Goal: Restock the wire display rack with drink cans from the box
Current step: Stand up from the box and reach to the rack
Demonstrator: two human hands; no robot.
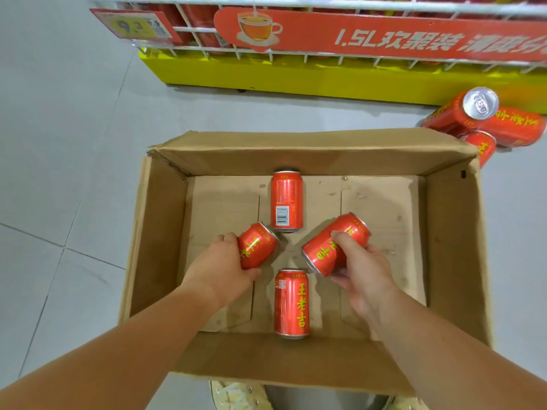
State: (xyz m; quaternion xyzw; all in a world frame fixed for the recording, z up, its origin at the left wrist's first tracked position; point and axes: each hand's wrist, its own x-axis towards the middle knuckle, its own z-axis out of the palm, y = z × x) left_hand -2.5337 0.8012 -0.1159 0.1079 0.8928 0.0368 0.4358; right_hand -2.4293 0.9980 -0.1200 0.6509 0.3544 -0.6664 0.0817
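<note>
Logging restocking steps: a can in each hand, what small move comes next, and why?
Probably lift both cans out of the box toward the rack: the left hand grips the left can, the right hand the right can, both low in the box, and the rack stands just beyond.

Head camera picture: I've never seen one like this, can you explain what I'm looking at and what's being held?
There is no machine here. A person wears one camera on the head, looking down at their own bare arms. On the shop floor sits an open cardboard box. The left hand grips one red can, and the right hand grips a second can. Two loose cans lie inside the box. Beyond stands the wire display rack, with spare cans lying on the floor near it.
</note>
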